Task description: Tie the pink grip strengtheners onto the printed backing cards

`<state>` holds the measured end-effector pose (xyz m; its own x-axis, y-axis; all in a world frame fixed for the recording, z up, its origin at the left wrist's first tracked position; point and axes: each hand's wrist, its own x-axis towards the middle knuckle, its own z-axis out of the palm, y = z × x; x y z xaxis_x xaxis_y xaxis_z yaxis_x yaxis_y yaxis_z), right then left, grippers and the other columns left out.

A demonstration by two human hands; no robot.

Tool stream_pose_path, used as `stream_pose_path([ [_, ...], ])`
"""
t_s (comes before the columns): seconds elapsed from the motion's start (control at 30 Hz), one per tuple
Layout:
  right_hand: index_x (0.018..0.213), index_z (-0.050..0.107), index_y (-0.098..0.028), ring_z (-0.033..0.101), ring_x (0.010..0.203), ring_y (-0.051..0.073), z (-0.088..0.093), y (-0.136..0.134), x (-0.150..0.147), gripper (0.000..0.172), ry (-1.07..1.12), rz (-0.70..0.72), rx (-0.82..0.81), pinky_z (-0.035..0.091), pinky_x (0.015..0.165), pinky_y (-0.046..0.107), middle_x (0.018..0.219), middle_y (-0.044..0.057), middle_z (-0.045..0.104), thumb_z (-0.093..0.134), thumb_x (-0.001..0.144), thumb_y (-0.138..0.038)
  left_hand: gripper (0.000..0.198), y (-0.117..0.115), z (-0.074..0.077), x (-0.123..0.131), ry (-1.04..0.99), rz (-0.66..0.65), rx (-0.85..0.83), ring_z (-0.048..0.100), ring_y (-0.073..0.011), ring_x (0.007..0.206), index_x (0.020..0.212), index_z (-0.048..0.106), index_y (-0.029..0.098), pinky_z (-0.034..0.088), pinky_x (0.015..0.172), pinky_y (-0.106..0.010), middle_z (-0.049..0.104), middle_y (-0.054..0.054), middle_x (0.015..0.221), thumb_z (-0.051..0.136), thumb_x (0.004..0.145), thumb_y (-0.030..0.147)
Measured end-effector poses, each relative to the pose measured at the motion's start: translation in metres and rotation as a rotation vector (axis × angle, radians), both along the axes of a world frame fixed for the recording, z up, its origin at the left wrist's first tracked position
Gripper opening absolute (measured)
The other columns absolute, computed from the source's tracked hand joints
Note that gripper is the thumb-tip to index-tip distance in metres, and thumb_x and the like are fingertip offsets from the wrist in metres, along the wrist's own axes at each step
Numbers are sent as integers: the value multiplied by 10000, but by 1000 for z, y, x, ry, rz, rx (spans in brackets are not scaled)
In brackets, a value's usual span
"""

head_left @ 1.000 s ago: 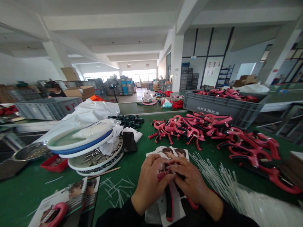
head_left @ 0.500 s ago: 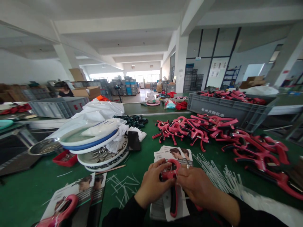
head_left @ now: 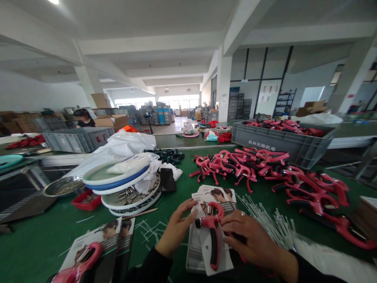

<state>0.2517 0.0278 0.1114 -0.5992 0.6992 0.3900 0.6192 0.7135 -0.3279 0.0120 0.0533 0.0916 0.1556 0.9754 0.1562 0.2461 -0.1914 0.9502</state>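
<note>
A pink hand grip (head_left: pixel 214 236) with a black pad lies on a printed backing card (head_left: pixel 203 243) in front of me. My left hand (head_left: pixel 178 226) is at the card's left edge, fingers spread and holding nothing. At the right side of the hand grip is my right hand (head_left: pixel 250 237), its fingers bent and drawn together. What those fingers pinch is hidden. Beneath the card are more cards and a pale flat stack. Thin white cable ties (head_left: pixel 265 218) lie fanned out beyond my right hand.
A pile of pink hand grips (head_left: pixel 235 165) spreads across the right, before a grey crate (head_left: pixel 265 141) of more. Stacked round trays (head_left: pixel 118 181) with metal parts and a red dish (head_left: pixel 86 199) stand left. A carded hand grip (head_left: pixel 85 263) lies front left. A person (head_left: pixel 84 120) is far left.
My left hand has let go of the hand grip and moved left, its fingers opening. My right hand stays by the hand grip's right side. The view has shifted slightly.
</note>
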Motion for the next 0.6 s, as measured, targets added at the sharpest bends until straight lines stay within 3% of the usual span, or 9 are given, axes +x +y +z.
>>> stream_pose_path([
  [0.07, 1008, 613, -240, 576, 927, 190, -2, -10, 14, 201, 144, -60, 4, 454, 798, 309, 1004, 65, 639, 500, 849, -285, 497, -11, -15, -15, -176, 266, -160, 578, -199, 963, 1040, 624, 187, 482, 780, -315, 610, -84, 1110, 412, 814, 575],
  [0.1, 1008, 608, -241, 575, 923, 192, -1, -16, 19, 200, 159, -82, -3, 460, 789, 309, 1000, 71, 632, 500, 846, -285, 530, -19, -23, -20, -246, 339, -220, 592, -165, 797, 995, 634, 178, 483, 666, -275, 635, -66, 961, 386, 809, 608],
  [0.17, 982, 617, -238, 575, 891, 199, 7, -27, 20, 194, 58, -90, -54, 469, 756, 317, 980, 77, 619, 524, 822, -293, 603, -36, -40, -22, -385, 238, -288, 474, -99, 501, 920, 638, 150, 392, 474, -214, 554, 2, 625, 358, 786, 667],
  [0.2, 972, 625, -233, 573, 883, 210, 12, -31, 17, 204, -33, -91, -85, 471, 741, 328, 988, 81, 609, 555, 792, -297, 615, -45, -47, -20, -441, 152, -277, 412, -81, 445, 918, 636, 144, 348, 435, -201, 509, 26, 555, 404, 749, 689],
  [0.27, 927, 643, -221, 565, 882, 231, 21, -36, 6, 204, -213, -126, -101, 468, 719, 346, 1018, 90, 591, 590, 736, -267, 555, -60, -56, -7, -475, 67, -191, 425, -77, 465, 929, 633, 151, 355, 449, -194, 533, 26, 578, 608, 648, 629],
  [0.3, 886, 651, -211, 562, 880, 236, 23, -36, -1, 176, -290, -155, -77, 464, 705, 342, 1025, 95, 589, 583, 726, -233, 488, -65, -57, 1, -458, 91, -165, 489, -98, 535, 899, 637, 156, 400, 507, -203, 579, 3, 636, 669, 632, 563],
  [0.37, 782, 654, -190, 562, 847, 224, 24, -34, -13, 126, -413, -184, 19, 445, 650, 301, 986, 95, 606, 552, 721, -149, 374, -71, -57, 15, -380, 175, -104, 558, -135, 658, 854, 647, 157, 448, 599, -221, 628, -35, 741, 664, 682, 489],
  [0.43, 705, 638, -181, 559, 765, 194, 21, -32, -20, 140, -496, -140, 130, 403, 566, 257, 893, 79, 630, 542, 700, -79, 322, -70, -53, 25, -259, 230, -20, 543, -126, 629, 850, 655, 157, 442, 558, -205, 617, -34, 727, 635, 724, 453],
  [0.6, 695, 606, -184, 528, 586, 169, 15, -42, -23, 130, -511, 43, 382, 302, 435, 279, 719, 38, 625, 565, 655, -68, 228, -61, -42, 28, 9, 208, 172, 490, -89, 516, 766, 645, 163, 403, 458, -166, 577, -3, 640, 568, 798, 375],
])
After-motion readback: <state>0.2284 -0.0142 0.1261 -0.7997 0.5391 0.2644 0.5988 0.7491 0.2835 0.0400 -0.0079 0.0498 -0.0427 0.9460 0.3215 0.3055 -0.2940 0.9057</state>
